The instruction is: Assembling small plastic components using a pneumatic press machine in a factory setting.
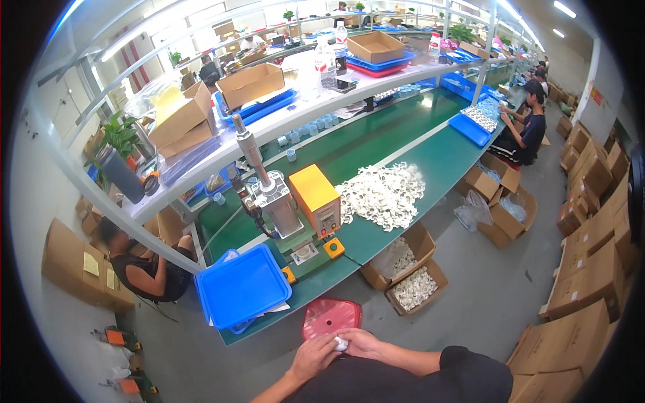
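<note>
Left hand (314,356) and right hand (361,343) are pinching a white, rounded, plastic-looking piece (341,344), probably light, stiff, best held by edges

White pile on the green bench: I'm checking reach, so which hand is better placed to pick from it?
Probably the right hand: it is nearer the white pile, which lies ahead and rightward; the left hand sits farther left. Both hold a small white object, so neither is free.

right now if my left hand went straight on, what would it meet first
Likely the white piece it seems to hold, then the right hand just beyond; depth there is unclear.
</note>
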The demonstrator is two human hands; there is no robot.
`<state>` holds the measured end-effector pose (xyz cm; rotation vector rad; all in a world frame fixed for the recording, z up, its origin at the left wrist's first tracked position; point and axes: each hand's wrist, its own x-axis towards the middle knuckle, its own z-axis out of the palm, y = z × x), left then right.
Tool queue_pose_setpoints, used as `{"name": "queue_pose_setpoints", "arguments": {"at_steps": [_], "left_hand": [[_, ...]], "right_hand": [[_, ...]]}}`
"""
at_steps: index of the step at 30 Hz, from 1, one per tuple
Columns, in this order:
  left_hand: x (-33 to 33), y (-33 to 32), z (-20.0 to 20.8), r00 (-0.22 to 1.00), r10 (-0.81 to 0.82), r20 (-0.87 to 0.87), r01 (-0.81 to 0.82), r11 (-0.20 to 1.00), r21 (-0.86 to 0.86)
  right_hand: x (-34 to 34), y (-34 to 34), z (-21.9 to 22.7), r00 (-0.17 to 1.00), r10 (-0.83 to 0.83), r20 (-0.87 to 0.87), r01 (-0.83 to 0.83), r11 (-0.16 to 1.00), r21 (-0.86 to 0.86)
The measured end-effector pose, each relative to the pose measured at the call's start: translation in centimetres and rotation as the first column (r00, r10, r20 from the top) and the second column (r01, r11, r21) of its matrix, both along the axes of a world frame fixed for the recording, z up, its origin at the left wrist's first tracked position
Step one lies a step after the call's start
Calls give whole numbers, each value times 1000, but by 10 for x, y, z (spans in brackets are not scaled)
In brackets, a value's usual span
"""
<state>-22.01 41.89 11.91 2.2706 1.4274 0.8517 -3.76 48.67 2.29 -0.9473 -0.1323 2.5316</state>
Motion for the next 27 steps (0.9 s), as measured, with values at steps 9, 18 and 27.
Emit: {"name": "queue_pose_setpoints", "arguments": {"at_steps": [9,18,27], "left_hand": [[14,20,-8,844,426,325,-389,904,-175],[22,17,-5,898,424,120,-414,905,-101],[21,10,3,907,420,-27,-417,906,64]], "right_hand": [[1,30,48,998,40,-54,-28,979,201],[-8,24,38,997,-66,-26,70,971,230],[-16,29,41,998,53,-25,-47,977,207]]}}
